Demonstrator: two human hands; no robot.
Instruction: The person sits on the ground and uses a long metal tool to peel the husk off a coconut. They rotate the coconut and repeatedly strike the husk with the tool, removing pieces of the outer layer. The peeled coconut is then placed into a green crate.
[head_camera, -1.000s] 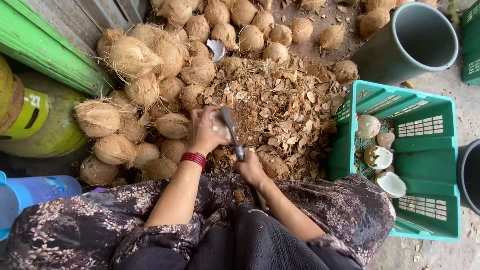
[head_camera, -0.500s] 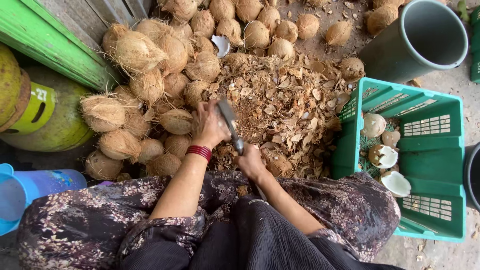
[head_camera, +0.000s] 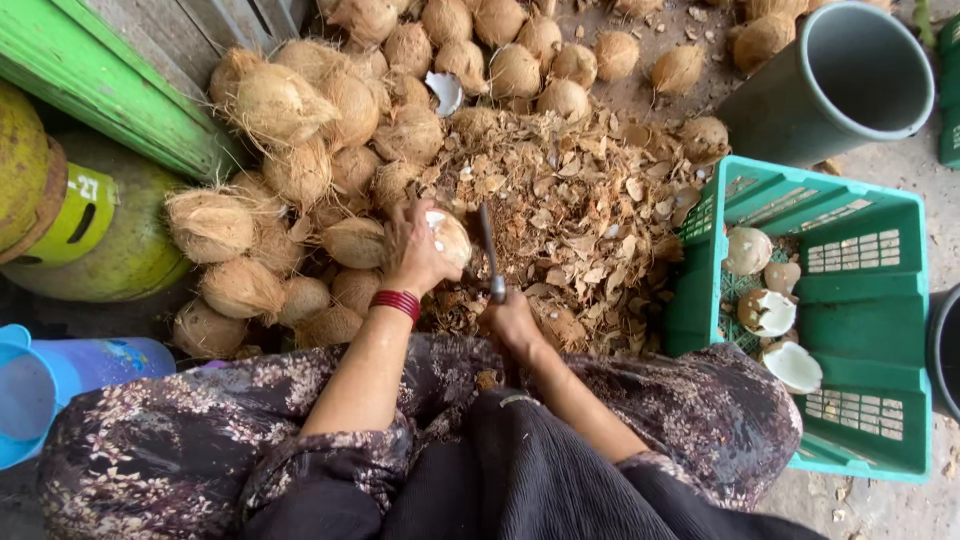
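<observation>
Head: left hand grips rounded fibrous coconut; right hand metal blade.

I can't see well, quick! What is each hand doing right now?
Left hand: closed around a round, partly peeled pale coconut.
Right hand: closed on the handle of a dark metal blade.

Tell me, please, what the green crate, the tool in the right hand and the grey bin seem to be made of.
Green crate: looks like moulded plastic, smooth, with a slotted lattice in its walls and floor.
Tool: the blade looks like dull grey metal, thin and flat; the handle is hidden in the right hand.
Grey bin: probably plastic, matt, with a thin rolled rim and smooth walls.
</observation>
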